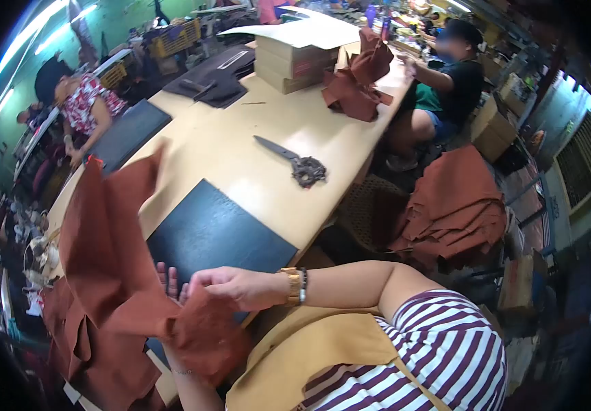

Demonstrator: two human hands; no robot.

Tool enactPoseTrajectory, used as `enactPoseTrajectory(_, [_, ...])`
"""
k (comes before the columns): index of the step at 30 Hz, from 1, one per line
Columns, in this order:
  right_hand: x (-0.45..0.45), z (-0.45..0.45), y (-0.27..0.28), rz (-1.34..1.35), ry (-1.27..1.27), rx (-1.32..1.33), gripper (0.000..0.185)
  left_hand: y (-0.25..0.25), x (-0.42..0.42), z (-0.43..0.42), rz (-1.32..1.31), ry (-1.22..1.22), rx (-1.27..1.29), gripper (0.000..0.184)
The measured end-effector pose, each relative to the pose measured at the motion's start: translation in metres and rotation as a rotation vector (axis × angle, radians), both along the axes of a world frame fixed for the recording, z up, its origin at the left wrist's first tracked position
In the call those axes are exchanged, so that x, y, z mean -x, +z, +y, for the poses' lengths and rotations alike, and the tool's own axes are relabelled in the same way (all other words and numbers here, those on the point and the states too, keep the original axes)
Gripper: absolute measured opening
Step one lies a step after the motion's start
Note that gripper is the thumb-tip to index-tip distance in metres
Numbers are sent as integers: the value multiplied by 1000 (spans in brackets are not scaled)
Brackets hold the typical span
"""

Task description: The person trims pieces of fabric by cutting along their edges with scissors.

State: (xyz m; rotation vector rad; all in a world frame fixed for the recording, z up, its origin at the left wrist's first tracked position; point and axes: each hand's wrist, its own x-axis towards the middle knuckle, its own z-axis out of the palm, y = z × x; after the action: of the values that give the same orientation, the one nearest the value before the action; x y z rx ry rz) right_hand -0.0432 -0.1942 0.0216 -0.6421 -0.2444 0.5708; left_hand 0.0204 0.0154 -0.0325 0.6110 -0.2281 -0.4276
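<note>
My right hand [232,286] is pinching a rust-brown, leather-like sheet [120,274], matte and creased, that is flaring in broad folds beside the dark mat [220,226] and draping over my left hand [172,279], where only some fingers are showing, so I cannot tell that grip.

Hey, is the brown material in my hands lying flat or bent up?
Bent up: the brown material rises in creased flaps and drapes across the left hand.

The brown sheet [120,281] looks matt, clothlike; the black mat [213,229] glossy
</note>
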Motion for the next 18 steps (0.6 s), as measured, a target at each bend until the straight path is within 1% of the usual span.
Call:
enactPoseTrajectory(2, [8, -13, -8, -5, -26, 114, 17, -16, -9, 37, -167, 203, -191, 66])
enactPoseTrajectory(3, [10, -22, -16, -36, -130, 239, 17, -31, -14, 51, -362, 421, -507, 70])
enactPoseTrajectory(4, [10, -33, -19, -116, -247, 344, 14, 5, 8, 41, -96, 426, -258, 78])
enactPoseTrajectory(5, [11, -43, -19, -84, -351, 411, 10, 40, 30, 31, 157, 477, 18, 86])
enactPoseTrajectory(6, [10, -56, -34, -14, -434, 400, 12, 32, 26, 47, 322, 585, 65, 90])
enactPoseTrajectory(7, [10, -68, -33, -49, -501, 432, 16, 20, 26, 63, 486, 692, 124, 94])
enactPoseTrajectory(8, [14, -79, -28, -24, -507, 326, 22, 22, 32, 63, 416, 662, 63, 95])
enactPoseTrajectory(9, [14, -90, -30, -36, -534, 435, 26, 23, 39, 58, 351, 624, 3, 96])
enactPoseTrajectory(10, [14, -98, -34, -22, -551, 473, 29, 15, 42, 60, 278, 702, -154, 96])
enactPoseTrajectory(11, [15, -106, -35, -34, -563, 604, 28, 14, 44, 58, 198, 804, -246, 91])
enactPoseTrajectory(12, [15, -111, -39, -81, -595, 700, 23, 10, 46, 56, 55, 894, -430, 88])
enactPoseTrajectory(13, [14, -113, -41, -136, -598, 747, 22, 7, 46, 55, -86, 967, -619, 84])
enactPoseTrajectory(15, [14, -117, -42, -247, -619, 837, 18, 10, 41, 55, -400, 1023, -1119, 77])
enactPoseTrajectory(16, [13, -121, -41, -288, -611, 902, 15, 12, 38, 52, -566, 1019, -1367, 73])
enactPoseTrajectory(18, [6, -131, -41, -155, -594, 839, 17, 27, 35, 43, -668, 686, -1787, 66])
